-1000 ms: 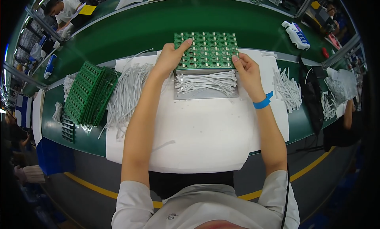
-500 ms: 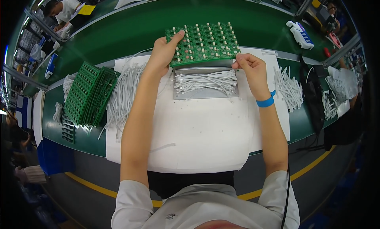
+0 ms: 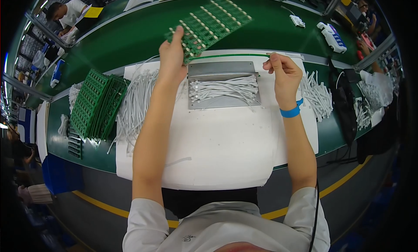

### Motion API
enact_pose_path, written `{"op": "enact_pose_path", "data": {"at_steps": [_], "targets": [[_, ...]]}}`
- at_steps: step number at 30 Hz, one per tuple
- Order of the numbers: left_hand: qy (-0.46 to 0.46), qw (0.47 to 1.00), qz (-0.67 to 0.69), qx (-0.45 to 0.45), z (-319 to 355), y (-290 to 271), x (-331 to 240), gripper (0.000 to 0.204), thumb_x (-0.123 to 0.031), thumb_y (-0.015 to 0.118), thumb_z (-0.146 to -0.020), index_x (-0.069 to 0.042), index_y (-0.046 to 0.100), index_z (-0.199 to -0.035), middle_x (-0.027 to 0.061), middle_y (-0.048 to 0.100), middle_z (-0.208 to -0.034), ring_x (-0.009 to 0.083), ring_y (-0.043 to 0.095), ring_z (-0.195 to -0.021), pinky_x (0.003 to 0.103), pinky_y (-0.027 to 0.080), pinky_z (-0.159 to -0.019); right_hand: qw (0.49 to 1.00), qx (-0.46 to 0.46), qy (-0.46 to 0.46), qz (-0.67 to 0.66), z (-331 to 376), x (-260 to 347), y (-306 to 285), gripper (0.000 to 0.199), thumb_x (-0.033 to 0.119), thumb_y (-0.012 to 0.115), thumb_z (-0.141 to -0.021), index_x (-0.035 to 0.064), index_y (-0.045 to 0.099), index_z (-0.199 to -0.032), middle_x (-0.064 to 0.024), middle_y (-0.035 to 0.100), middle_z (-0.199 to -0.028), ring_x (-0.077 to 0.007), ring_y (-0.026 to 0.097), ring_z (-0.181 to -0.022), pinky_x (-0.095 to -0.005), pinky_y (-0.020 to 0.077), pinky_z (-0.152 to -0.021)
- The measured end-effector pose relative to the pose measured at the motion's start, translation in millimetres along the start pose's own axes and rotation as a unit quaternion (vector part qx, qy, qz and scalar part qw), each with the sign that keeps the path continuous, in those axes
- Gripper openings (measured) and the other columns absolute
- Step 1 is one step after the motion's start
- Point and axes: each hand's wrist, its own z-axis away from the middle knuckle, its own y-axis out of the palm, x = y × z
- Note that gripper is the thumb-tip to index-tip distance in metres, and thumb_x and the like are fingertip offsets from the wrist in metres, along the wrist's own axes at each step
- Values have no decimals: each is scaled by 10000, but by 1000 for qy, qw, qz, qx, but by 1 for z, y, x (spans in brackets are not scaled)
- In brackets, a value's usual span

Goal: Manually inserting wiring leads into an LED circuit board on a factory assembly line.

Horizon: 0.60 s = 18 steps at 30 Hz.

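Note:
My left hand [image 3: 173,56] grips a green circuit board panel [image 3: 213,23] by its left end, thumb on top. Rows of small white connectors run across the panel, which is tilted with its right end raised. Between the fingertips of my right hand [image 3: 284,75] is the right end of a thin green strip [image 3: 235,56]. The strip stretches level across to the panel's lower left corner; whether it is still joined there I cannot tell. Below it, a grey metal tray [image 3: 224,68] holds a bundle of white cables [image 3: 224,89].
Stacked green circuit boards [image 3: 98,106] stand at the left beside a heap of long white cables [image 3: 137,104]. More short white cables [image 3: 316,97] lie to the right. White paper [image 3: 217,147] covers the near bench. Beyond runs a green belt [image 3: 143,38] carrying a white-and-blue device [image 3: 332,37].
The panel has swung up and tilted, its right end rising away from the green strip. My right hand has moved slightly right with the strip. A small white item has appeared on the belt.

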Motion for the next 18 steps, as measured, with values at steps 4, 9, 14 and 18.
{"op": "enact_pose_path", "data": {"at_steps": [4,9,14,18], "targets": [[9,1000,-1,-13,-4,-4,-10,405,-451,653,-1033,-65,618,-1149,68,721,-1040,194,716,-813,351,600,-683,999,15,39,16,-7,-17,-5,243,251,743,-1002,10,776,-997,-19,734,-800,-76,672,-760,-210,463,-658],[78,996,-9,46,-12,-12,-9,587,-548,474,-1083,10,604,-1213,100,733,-1105,210,758,-918,370,656,-764,987,31,127,91,-11,-45,-17,308,315,783,-969,10,785,-932,18,686,-732,-56,561,-655,-226,382,-599],[49,997,-13,54,-9,-6,-10,589,-555,337,-1120,-58,546,-1358,94,700,-1216,230,735,-1007,407,634,-802,973,69,47,215,-4,-40,-3,290,322,768,-971,34,795,-941,-6,663,-833,-79,515,-676,-252,371,-593],[53,996,-20,68,2,3,-16,630,-549,356,-1121,6,597,-1298,100,698,-1206,186,720,-1011,345,611,-846,943,-8,-14,333,-8,-36,-3,229,289,728,-993,83,791,-1071,-45,634,-953,-112,480,-692,-274,377,-591]]}}
